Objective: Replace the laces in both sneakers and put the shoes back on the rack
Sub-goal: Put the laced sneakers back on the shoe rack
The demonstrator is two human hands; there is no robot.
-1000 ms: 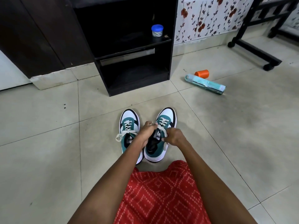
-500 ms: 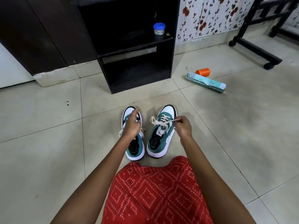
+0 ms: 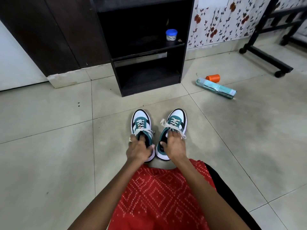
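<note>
Right hand (image 3: 174,146) has let go of the lace (image 3: 164,125) and dropped to the right sneaker (image 3: 177,117), fingers hooked into its opening, while left hand (image 3: 138,151) grips the left sneaker (image 3: 141,118) likewise, both shoes side by side on the floor (image 3: 66,146) before the rack (image 3: 181,63).

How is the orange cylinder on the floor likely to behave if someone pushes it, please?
The orange cylinder lies on its side on smooth tile, so it would probably roll. The teal packet beside it might stop it that way. It looks small, so likely light.
</note>
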